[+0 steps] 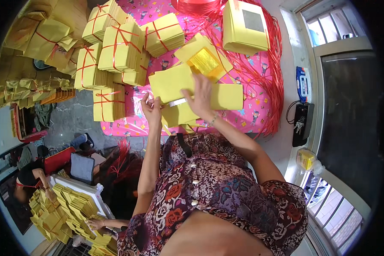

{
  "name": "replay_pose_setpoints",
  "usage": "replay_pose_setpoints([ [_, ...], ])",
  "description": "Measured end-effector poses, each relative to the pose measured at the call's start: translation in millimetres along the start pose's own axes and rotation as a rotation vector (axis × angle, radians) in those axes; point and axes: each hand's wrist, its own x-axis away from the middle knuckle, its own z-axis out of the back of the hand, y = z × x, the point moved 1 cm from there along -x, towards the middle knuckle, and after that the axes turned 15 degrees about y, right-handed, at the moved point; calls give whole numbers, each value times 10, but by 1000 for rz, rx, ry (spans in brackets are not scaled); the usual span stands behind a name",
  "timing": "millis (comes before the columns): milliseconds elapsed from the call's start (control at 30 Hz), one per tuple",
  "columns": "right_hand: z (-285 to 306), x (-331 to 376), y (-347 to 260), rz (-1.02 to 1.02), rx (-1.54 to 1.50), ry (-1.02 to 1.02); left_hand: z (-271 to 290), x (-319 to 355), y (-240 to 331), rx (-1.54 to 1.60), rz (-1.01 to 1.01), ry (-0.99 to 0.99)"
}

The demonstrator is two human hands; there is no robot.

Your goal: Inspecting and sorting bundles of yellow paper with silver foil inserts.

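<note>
1. We are looking down on a table under a pink patterned cloth (251, 115), set beside a window (341, 42), with grey floor showing at the left.
2. Bundles of yellow paper tied with red string (121, 47) are piling up along the cloth's left side; loose red string (264, 72) is trailing over the right side, and a yellow box with a grey panel (245, 25) is sitting at the far end.
3. The left hand (152, 110) is gripping the near-left edge of a loose stack of yellow sheets (175, 83), fingers curled over it and thumb beneath, as far as we can tell.
4. The right hand (200, 100) is pressing flat on top of that stack, fingers spread and not closed round anything.
5. A sheet with a gold foil square (204, 59) is lying just beyond the stack, touching it.
6. The stack is sitting in the middle of the cloth, right in front of the person's floral top.
7. We are judging the step as squaring and gathering loose sheets into one bundle, with tying not yet begun.
8. The next move is probably calling for aligned edges, a firm hold, and a length of red string brought round.
9. At lower left another person's hand (96, 222) is resting on a separate heap of yellow sheets (72, 209).
</note>
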Motion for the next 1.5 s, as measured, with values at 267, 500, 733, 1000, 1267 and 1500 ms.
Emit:
replay_pose_setpoints([
  [267, 541, -27, 846, -1029, -732, -405, -424, 504, 191, 16, 66, -282],
  [500, 997, 270, 1522, -991, -707, -161, -300, 493, -124, -197, -47, -304],
  [733, 950, 532, 1735, -922, -628, -181, -202, 402, -296, -269, -137, -348],
  [1000, 939, 502, 1549, -728, -27, -275, -290, 492, -215, -367, -272, -358],
  [1267, 919, 203, 875, -74, 216, -95, -406, 534, -110, -515, -279, -380],
  [1500, 390, 377, 291, -124, -21, -313, -431, 542, -168, -520, -260, -379],
])
